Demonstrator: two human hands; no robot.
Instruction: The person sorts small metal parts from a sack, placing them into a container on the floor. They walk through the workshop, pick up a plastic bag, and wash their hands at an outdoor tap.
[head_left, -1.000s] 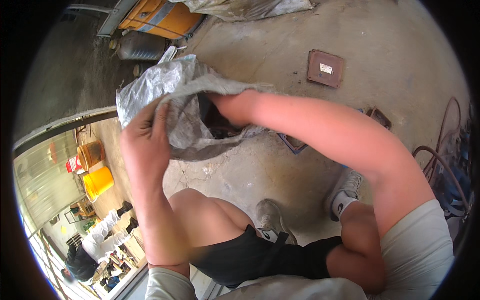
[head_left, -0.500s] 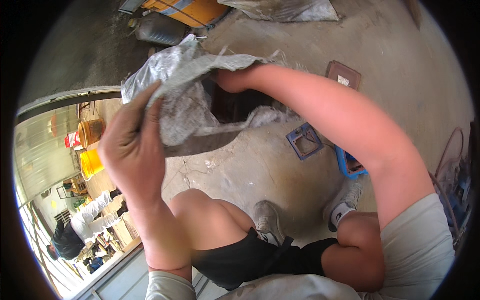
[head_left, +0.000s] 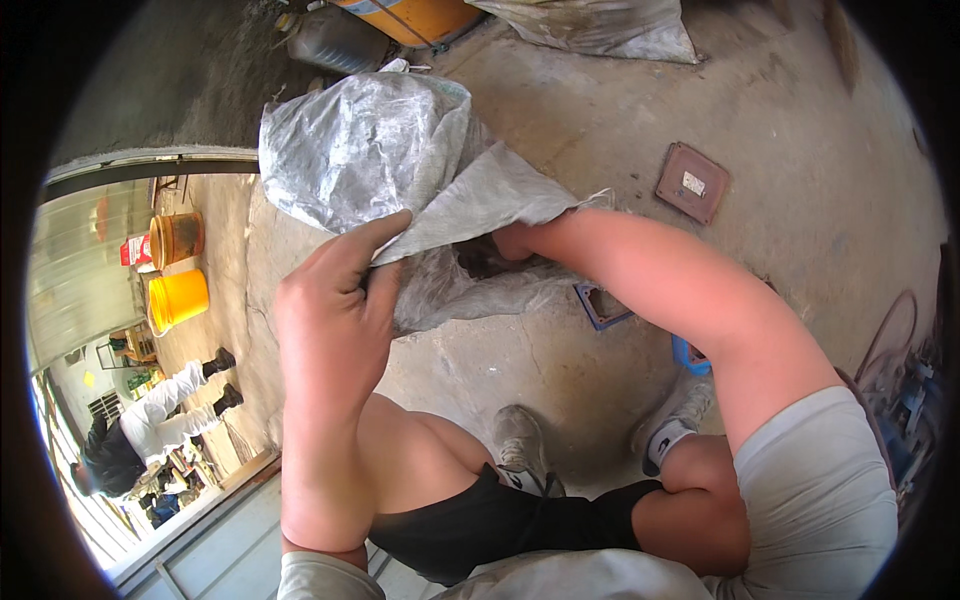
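Brown plate on concrete floor

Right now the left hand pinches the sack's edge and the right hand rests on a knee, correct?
Wrong on the right hand: it is inside the mouth of the sack, per the head view. The left hand does pinch its edge.

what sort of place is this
Probably a workshop or its storage area: there's a bare concrete floor, a rust-brown square plate lying on it, and a large orange drum.

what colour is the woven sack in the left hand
The woven sack is silvery grey, clearest in the head view.
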